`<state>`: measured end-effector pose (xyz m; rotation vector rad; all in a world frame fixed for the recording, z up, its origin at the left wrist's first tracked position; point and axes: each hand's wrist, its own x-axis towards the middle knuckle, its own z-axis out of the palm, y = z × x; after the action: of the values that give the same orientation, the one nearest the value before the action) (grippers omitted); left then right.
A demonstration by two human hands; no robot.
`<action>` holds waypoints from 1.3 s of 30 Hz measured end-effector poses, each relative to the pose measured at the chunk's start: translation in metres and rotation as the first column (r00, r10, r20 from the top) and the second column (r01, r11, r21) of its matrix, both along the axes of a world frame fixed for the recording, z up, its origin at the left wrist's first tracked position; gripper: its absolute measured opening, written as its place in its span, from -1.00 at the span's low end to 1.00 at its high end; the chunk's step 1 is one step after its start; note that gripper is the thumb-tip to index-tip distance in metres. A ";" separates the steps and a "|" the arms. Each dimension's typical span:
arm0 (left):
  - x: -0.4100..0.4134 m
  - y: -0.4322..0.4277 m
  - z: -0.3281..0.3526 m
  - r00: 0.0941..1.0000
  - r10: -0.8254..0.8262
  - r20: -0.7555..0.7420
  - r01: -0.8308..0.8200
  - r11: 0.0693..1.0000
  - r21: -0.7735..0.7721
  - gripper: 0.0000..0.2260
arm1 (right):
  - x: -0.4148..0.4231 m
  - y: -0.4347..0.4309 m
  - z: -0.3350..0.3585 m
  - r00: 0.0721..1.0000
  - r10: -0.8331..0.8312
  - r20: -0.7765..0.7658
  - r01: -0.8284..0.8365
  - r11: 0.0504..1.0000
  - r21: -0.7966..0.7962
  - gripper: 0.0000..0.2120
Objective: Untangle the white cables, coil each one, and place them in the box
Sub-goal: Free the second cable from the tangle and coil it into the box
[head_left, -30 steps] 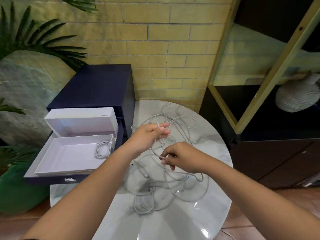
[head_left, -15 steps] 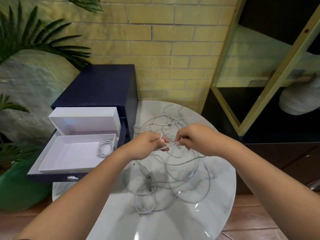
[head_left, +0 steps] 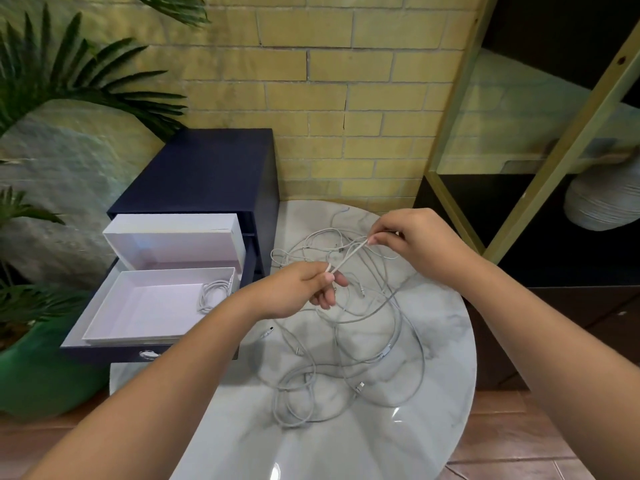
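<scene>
A tangle of white cables [head_left: 349, 344] is spread over the round marble table [head_left: 446, 344]. My left hand [head_left: 304, 289] pinches one white cable near its bend above the table's middle. My right hand [head_left: 412, 240] pinches the same cable farther back and to the right, so a short doubled length [head_left: 346, 259] runs taut between the two hands. The open white box [head_left: 138, 306] lies in a pulled-out drawer to the left. One coiled white cable [head_left: 213, 291] rests in the box's right end.
A dark blue drawer cabinet [head_left: 207, 174] stands at the table's left, its lower drawer open toward me, the white box lid [head_left: 173, 237] propped behind the box. A green plant pot [head_left: 38, 372] sits at far left. Dark shelving with a ribbed vase [head_left: 602, 202] stands at right.
My right hand has moved up and to the right, away from my left hand, drawing the pinched cable out into a longer taut stretch. My left hand has stayed near the middle.
</scene>
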<state>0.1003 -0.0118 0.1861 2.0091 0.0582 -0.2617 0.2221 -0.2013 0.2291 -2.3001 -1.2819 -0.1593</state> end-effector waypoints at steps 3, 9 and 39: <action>0.001 0.000 0.004 1.000 -0.009 -0.019 0.009 0.999 0.046 -0.72 | 0.001 0.001 0.002 0.998 0.034 0.055 -0.037 0.998 0.048 -0.89; -0.004 -0.008 0.014 0.998 -0.003 -0.064 -0.005 0.993 -0.117 -0.69 | 0.009 0.005 0.007 0.987 0.038 0.155 -0.057 0.992 0.116 -0.91; 0.026 -0.013 0.000 0.956 0.255 0.147 -0.221 0.951 -0.215 -0.70 | -0.052 0.032 -0.036 0.901 -0.045 -0.431 -0.157 0.893 -0.422 -0.68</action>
<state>0.1260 -0.0246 0.1865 1.7988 0.1591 0.0614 0.1701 -0.1696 0.1929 -2.4636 -1.2352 0.7073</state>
